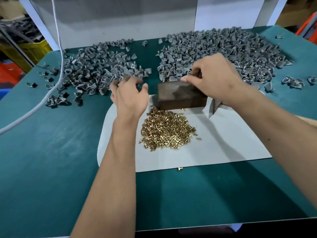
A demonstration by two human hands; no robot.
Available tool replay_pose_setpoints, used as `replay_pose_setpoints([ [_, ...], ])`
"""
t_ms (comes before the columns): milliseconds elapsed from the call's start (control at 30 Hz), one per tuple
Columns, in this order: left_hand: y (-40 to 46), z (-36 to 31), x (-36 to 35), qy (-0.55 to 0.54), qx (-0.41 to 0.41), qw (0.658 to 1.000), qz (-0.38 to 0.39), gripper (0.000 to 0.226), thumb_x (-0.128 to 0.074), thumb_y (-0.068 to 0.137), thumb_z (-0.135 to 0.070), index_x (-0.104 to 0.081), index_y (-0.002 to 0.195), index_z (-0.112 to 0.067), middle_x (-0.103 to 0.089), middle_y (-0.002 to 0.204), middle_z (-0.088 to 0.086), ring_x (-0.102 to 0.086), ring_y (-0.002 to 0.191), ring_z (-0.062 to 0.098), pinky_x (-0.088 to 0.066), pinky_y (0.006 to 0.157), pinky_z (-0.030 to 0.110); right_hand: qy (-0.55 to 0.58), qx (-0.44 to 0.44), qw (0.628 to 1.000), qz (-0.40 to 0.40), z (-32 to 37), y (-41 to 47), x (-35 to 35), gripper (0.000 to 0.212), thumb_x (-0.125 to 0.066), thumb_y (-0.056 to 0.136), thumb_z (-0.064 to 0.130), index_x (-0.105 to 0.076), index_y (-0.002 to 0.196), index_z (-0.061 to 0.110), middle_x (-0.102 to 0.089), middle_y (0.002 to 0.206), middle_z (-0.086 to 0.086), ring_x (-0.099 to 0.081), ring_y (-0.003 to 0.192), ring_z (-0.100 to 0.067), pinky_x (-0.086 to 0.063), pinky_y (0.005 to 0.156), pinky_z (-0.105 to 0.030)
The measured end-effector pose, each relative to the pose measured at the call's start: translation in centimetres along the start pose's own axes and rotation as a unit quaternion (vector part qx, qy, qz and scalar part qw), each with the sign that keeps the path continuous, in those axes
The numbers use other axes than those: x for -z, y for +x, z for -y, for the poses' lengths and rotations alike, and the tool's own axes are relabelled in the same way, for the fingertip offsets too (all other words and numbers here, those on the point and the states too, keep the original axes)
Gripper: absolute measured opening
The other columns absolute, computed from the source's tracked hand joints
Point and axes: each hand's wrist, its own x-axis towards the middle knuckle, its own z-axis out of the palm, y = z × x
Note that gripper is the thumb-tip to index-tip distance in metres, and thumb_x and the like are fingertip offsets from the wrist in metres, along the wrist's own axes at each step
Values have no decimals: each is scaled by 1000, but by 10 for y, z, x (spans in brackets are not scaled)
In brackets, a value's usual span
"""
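Note:
A dark brown metal block (178, 97) stands on a white sheet (223, 134) in the middle of the green table. My right hand (214, 78) is over the block's far right end, fingers curled round a small dark piece on top of it. My left hand (128, 95) hovers just left of the block, fingers spread and loosely bent, holding nothing, its fingertips at the edge of the left pile of grey plastic parts (96, 73). A heap of small brass pins (166, 133) lies on the sheet in front of the block.
A larger pile of grey parts (223, 50) covers the table's far right. A white cable (56, 48) hangs down at the left and runs across the green table (51, 152). One stray brass pin (179, 168) lies by the sheet's near edge. A white panel (120, 19) stands at the back.

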Motion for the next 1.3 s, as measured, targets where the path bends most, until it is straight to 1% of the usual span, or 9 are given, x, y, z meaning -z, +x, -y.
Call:
replay_pose_setpoints([
  [133, 5, 16, -2, 34, 2, 998, 49, 38, -52, 101, -25, -63, 137, -27, -51, 154, 0, -24, 145, 39, -29, 117, 48, -59, -52, 997, -5, -1, 19, -4, 53, -68, 86, 64, -74, 86, 12, -70, 80, -13, -66, 79, -33, -56, 76, -40],
  [300, 5, 21, 0, 7, -21, 999, 24, 33, -61, 93, -13, -72, 124, -18, -73, 121, 2, -55, 124, 31, -45, 104, 35, -61, -103, 992, -29, 0, 31, -1, 46, -76, 86, 50, -72, 103, 8, -72, 96, -19, -69, 92, -36, -58, 85, -45],
  [400, 4, 19, 5, -16, -24, 1000, -7, 23, -66, 86, -6, -80, 102, -16, -78, 101, 2, -68, 101, 25, -55, 89, 33, 21, 31, 999, 18, 25, 22, 4, 28, -77, 90, 35, -73, 109, 16, -74, 99, -7, -69, 92, -26, -58, 90, -44],
  [500, 3, 17, 9, -22, -25, 999, -17, 17, -72, 83, -8, -81, 95, -17, -78, 94, 2, -71, 91, 23, -58, 84, 33, 64, 207, 967, 137, 62, 4, 8, 10, -77, 88, 27, -79, 98, 23, -73, 89, 9, -67, 83, -8, -56, 89, -31],
  [667, 3, 19, 17, -49, -28, 998, -8, 18, -70, 77, -2, -76, 91, -13, -74, 86, 1, -71, 86, 22, -58, 80, 34, 74, 294, 915, 268, 103, -19, -8, 15, -84, 81, 38, -75, 89, 29, -65, 74, 17, -60, 72, 2, -47, 67, -21],
  [800, 5, 23, 25, -87, -45, 995, 5, 17, -77, 78, 2, -75, 94, -5, -74, 86, 6, -73, 88, 20, -59, 85, 36, 104, 288, 918, 251, 117, -33, -24, 22, -83, 78, 45, -72, 87, 29, -68, 80, 10, -65, 79, -16, -56, 74, -36],
  [1067, 8, 31, 25, -114, -32, 993, 12, 26, -87, 74, 0, -76, 96, -9, -75, 87, 4, -74, 82, 14, -62, 80, 31, 114, 257, 921, 269, 125, -40, -37, 15, -72, 83, 13, -74, 87, 27, -71, 85, 12, -65, 80, -12, -55, 78, -35],
  [1200, 9, 29, 24, -131, -41, 990, -15, 29, -88, 72, 2, -76, 94, -12, -71, 83, -8, -70, 76, 4, -58, 70, 14, -4, 287, 929, 234, 117, -38, -36, 7, -63, 92, 16, -68, 91, 20, -65, 93, 0, -62, 78, -26, -52, 68, -38],
  [1300, 10, 28, 22, -121, -41, 992, 1, 31, -88, 72, 1, -76, 99, -10, -71, 88, -5, -71, 80, 8, -57, 70, 13, 33, 286, 932, 218, 110, -36, -28, 8, -59, 99, 22, -60, 92, 21, -62, 95, 0, -59, 84, -21, -48, 75, -36],
])
